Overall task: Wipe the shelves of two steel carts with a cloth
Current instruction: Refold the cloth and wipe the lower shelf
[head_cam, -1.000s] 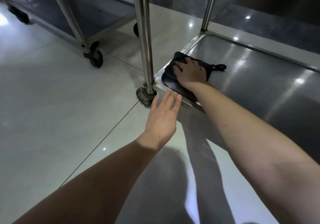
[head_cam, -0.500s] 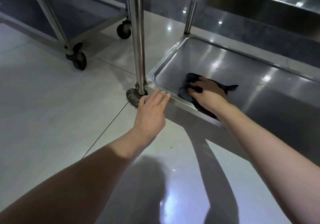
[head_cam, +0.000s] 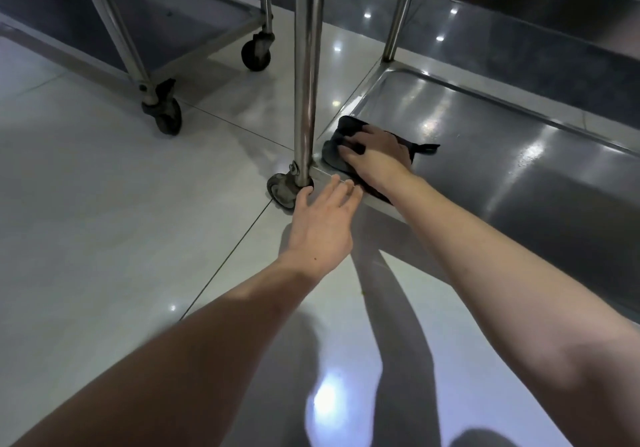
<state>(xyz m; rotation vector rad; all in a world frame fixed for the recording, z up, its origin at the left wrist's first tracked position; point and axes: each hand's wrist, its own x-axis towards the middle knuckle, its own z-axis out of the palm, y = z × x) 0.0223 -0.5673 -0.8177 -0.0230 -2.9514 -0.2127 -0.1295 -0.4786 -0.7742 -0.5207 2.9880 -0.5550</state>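
The cloth (head_cam: 341, 149), pressed flat by the right hand (head_cam: 375, 156), should sweep into the shelf (head_cam: 502, 169) corner; the left hand (head_cam: 322, 228) hovers open, empty.

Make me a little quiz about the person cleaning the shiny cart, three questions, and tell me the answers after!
1. True or false: the dark cloth lies in the near corner of the bottom shelf.
2. Which hand presses on the cloth? A) left hand B) right hand C) both
3. Fill in: the left hand reaches with straight fingers to the shelf's front edge, next to a caster ____.

Key
1. True; it sits beside the upright post.
2. B; the right hand lies spread on it.
3. wheel
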